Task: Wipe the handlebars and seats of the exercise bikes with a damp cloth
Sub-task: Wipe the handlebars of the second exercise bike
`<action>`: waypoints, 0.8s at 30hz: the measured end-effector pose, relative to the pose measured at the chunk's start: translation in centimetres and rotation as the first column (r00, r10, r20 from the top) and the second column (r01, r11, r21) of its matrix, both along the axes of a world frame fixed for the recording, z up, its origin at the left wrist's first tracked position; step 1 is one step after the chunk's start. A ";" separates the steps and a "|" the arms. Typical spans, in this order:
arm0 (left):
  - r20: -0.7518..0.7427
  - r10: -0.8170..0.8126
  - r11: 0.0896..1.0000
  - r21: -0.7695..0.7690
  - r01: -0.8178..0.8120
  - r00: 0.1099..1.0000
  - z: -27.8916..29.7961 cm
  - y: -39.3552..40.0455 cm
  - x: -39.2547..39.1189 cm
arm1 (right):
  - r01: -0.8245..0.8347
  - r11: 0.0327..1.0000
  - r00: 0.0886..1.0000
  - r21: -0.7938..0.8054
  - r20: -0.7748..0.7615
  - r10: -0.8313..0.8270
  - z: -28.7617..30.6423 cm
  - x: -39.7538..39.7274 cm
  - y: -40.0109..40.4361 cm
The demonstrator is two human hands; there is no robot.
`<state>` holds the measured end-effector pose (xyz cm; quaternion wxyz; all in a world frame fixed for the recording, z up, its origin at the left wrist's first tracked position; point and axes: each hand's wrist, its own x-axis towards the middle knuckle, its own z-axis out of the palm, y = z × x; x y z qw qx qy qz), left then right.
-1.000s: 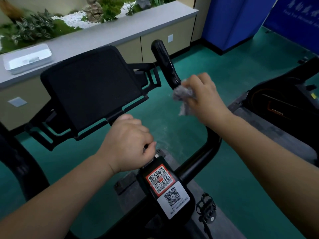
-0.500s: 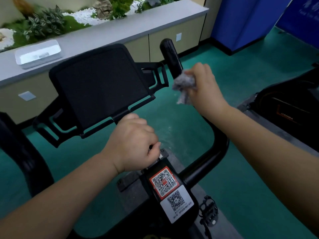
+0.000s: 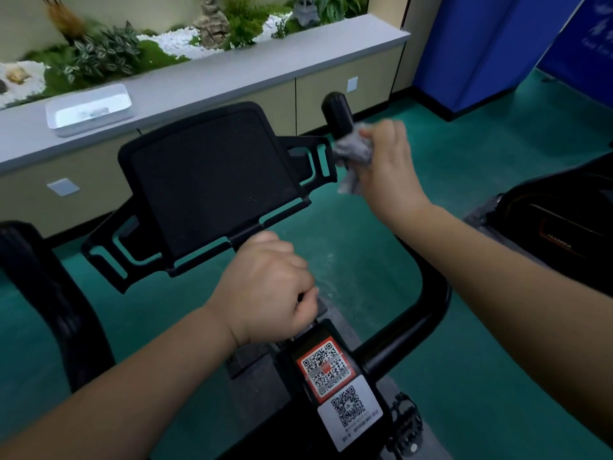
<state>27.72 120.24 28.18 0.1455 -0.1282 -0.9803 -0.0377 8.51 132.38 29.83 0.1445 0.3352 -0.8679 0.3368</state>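
A black exercise bike fills the view, with a flat tablet holder in front of me. Its right handlebar rises as a black padded grip, then curves down and round to the stem. My right hand grips a crumpled grey cloth wrapped round that grip just below its tip. My left hand is curled round the bar at the centre, above the stem with two QR stickers. The left handlebar stands at the left edge. No seat is in view.
A grey counter runs along the wall ahead with a white tray and a planter of greenery behind. Another black machine stands close on the right. A blue panel is at the far right. The floor is green.
My right hand has slid the cloth up the right handlebar towards its tip. The left hand keeps the same hold on the centre bar.
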 end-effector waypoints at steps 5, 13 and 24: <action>0.000 0.000 1.000 0.005 0.000 1.000 0.0 0.0 -0.2 | 0.029 0.998 0.998 0.050 0.056 -0.032 0.7 -0.3 -1.2; 0.027 -0.001 1.000 -0.024 0.001 1.000 0.4 0.0 0.0 | 0.038 0.983 0.891 -0.181 0.451 0.049 4.6 -3.0 -3.1; 0.021 0.011 1.000 -0.019 -0.010 1.000 0.3 0.1 -0.1 | 0.085 0.994 0.797 0.071 0.594 -0.111 0.7 -0.5 2.5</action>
